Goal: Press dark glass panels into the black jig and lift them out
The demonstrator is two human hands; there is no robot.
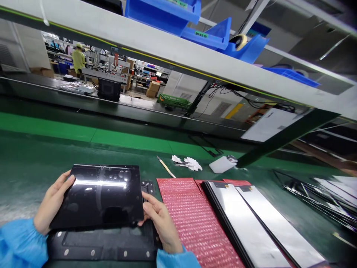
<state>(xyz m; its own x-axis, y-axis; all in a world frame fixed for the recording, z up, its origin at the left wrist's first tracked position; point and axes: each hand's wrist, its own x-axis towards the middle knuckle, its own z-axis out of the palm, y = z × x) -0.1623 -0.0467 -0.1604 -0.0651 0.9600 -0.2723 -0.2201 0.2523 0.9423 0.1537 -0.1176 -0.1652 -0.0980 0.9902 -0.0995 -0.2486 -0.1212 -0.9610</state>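
Observation:
A glossy black panel, streaked with a bright reflection and a few smudges, is held up at a tilt between both hands. My left hand grips its left edge, thumb on the front face. On the opposite edge, my right hand pinches the panel between thumb and fingers. Below and behind it lies a black frame with several round silvery spots, partly covered by the panel. Blue sleeves cover both forearms.
Right of my hands lies pink bubble wrap with silver-backed panels stacked beside it. Further back are a yellow-handled tool, crumpled white tissue and a white bottle. Blue bins sit on the overhead shelf. A person stands far off.

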